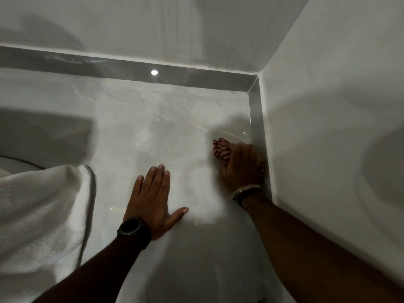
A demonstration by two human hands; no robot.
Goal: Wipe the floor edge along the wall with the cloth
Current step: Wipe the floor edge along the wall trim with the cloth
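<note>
- I see my right hand (240, 166) curled over the red-and-white cloth (220, 149), pressing it on the floor (153, 127) beside the right wall's skirting (256, 114).
- My left hand (153, 200) lies spread flat on the floor.

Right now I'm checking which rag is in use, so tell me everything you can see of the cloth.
The cloth is a red-and-white striped or checked fabric, soft and bunched. Only a small part shows, poking out past the fingers of the right hand, which presses it onto the pale floor beside the grey skirting strip of the right-hand wall. A sliver also shows at the hand's wall side. Motion blur hides finer detail.
</note>
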